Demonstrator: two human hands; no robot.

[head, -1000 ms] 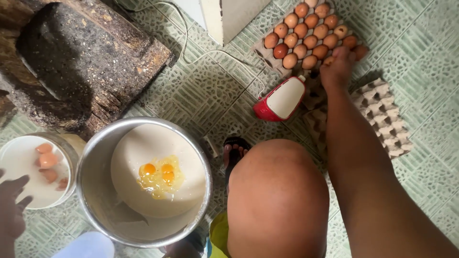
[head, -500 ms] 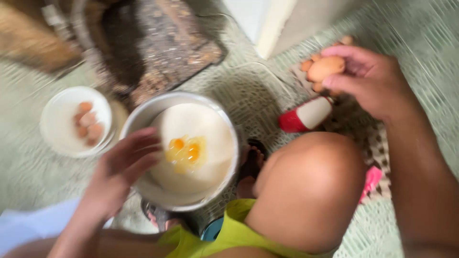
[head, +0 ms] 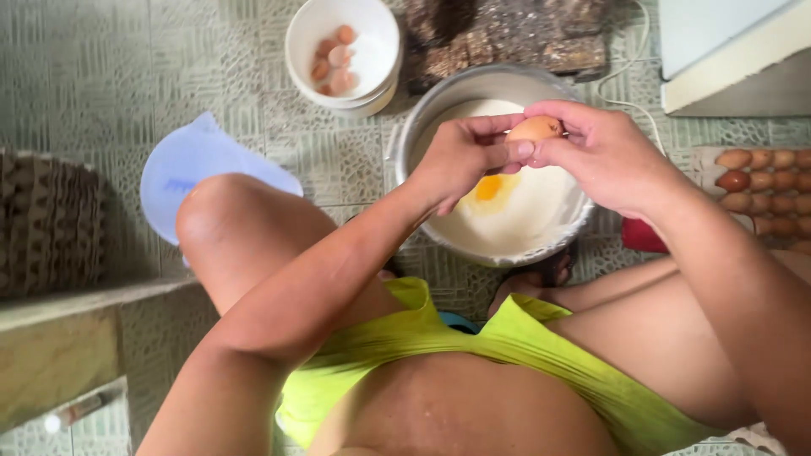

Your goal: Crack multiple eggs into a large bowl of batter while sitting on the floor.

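Both of my hands hold one brown egg (head: 534, 129) over a metal bowl (head: 414, 135) on the floor. My left hand (head: 460, 160) grips the egg's left side and my right hand (head: 600, 152) its right side, thumbs on the shell. Inside the bowl lies white flour with egg yolk (head: 488, 187) on top. A white bowl (head: 372, 51) holding eggshell halves (head: 331, 59) stands to the upper left of the metal bowl.
A tray of brown eggs (head: 760, 190) lies at the right edge. A light blue plastic lid (head: 182, 173) rests by my left knee. A dark stone slab (head: 507, 34) sits behind the bowl, a white box (head: 735, 51) at top right, stacked egg cartons (head: 51, 224) at left.
My right hand took an egg from the tray and carried it over the metal bowl. My left hand rose from the bowl's rim to grip the egg too. The view swung left.
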